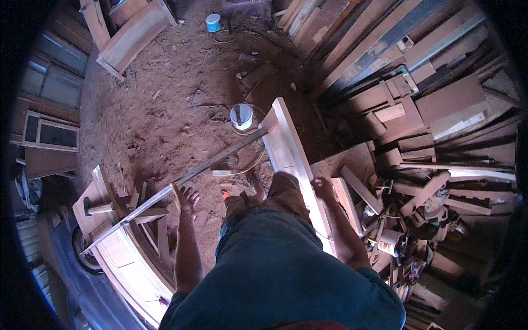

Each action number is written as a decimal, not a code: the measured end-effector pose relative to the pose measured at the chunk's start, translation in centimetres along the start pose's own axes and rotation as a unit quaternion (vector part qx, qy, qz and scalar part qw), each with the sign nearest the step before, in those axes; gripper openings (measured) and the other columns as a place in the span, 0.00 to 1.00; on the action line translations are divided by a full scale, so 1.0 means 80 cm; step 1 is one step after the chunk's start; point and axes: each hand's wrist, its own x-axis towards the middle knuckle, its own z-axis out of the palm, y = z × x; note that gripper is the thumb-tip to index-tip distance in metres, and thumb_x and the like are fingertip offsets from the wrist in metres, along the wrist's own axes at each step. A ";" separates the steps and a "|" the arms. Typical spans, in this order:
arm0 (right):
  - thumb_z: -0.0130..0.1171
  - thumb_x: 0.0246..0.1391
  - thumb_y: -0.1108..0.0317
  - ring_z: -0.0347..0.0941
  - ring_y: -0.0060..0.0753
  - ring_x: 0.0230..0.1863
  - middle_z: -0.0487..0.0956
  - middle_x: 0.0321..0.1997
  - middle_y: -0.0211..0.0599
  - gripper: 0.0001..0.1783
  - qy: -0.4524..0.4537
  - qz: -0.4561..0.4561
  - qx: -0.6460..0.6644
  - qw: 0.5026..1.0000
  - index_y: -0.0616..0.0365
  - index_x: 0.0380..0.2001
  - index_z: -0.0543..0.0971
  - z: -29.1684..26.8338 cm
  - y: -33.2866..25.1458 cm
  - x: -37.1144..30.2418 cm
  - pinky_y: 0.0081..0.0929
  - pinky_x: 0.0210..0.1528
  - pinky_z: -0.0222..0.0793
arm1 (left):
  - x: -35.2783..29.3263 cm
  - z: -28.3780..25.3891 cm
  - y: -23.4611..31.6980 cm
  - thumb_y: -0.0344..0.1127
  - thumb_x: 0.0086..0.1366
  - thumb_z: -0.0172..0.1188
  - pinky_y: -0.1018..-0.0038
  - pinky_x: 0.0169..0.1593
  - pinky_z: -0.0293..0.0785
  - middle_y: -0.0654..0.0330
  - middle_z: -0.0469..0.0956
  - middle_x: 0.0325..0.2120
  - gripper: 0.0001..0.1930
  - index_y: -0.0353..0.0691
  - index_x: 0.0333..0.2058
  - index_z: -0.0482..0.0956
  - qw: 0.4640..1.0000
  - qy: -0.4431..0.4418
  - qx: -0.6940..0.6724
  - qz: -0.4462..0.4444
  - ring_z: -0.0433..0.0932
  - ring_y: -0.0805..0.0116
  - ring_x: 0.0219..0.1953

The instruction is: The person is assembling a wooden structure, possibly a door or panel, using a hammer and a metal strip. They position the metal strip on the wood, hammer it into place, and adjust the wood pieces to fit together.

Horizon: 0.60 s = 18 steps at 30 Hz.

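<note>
A long narrow bar (pixel 206 165) slants across in front of me. Its left end lies over a pale wooden panel (pixel 129 264), and its far right end meets another wooden panel (pixel 289 148) beside my legs. My left hand (pixel 186 201) is at the bar's near side, fingers spread, the fingertips close to it or touching. On the outer side of the right panel is my right hand (pixel 323 188), next to its edge; its fingers are in shadow, so its grip is unclear. A hammer (pixel 100 209) with a wooden handle rests on the left woodwork.
A white bucket (pixel 242 116) stands on the dusty floor beyond the bar, with a cable (pixel 256 162) near it. Stacked boards (pixel 396 110) and loose offcuts (pixel 423 192) crowd the right. A blue-and-white tub (pixel 213 23) and a wooden frame (pixel 135 41) are farther off.
</note>
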 end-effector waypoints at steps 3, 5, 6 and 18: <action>0.66 0.59 0.56 0.81 0.35 0.43 0.84 0.43 0.44 0.24 -0.034 -0.079 0.028 0.996 0.64 0.49 0.77 0.027 -0.187 0.038 0.34 0.44 0.76 | 0.010 0.028 0.016 0.86 0.52 0.47 0.57 0.46 0.76 0.51 0.80 0.41 0.57 0.37 0.61 0.66 0.993 -0.001 -0.116 -0.027 0.79 0.52 0.42; 0.66 0.58 0.54 0.79 0.42 0.47 0.82 0.46 0.48 0.26 -0.031 -0.220 -0.020 0.975 0.64 0.49 0.77 0.041 -0.283 0.067 0.36 0.49 0.75 | 0.028 0.040 0.007 0.85 0.53 0.48 0.58 0.45 0.76 0.51 0.80 0.40 0.53 0.38 0.56 0.68 0.981 -0.032 -0.192 0.012 0.80 0.53 0.41; 0.67 0.58 0.52 0.79 0.45 0.48 0.80 0.47 0.50 0.26 -0.024 -0.300 -0.105 0.948 0.63 0.49 0.77 0.049 -0.332 0.082 0.38 0.51 0.74 | 0.039 0.044 0.001 0.85 0.53 0.49 0.58 0.45 0.77 0.51 0.80 0.39 0.51 0.38 0.53 0.69 0.971 -0.044 -0.232 0.034 0.80 0.53 0.40; 0.58 0.55 0.37 0.80 0.60 0.41 0.81 0.36 0.61 0.36 -0.596 -0.407 -0.381 0.578 0.68 0.42 0.76 0.208 -0.449 0.252 0.50 0.46 0.74 | -0.001 0.161 0.055 0.71 0.64 0.53 0.63 0.29 0.73 0.62 0.64 0.22 0.30 0.47 0.40 0.65 0.891 0.238 -0.381 0.060 0.70 0.63 0.22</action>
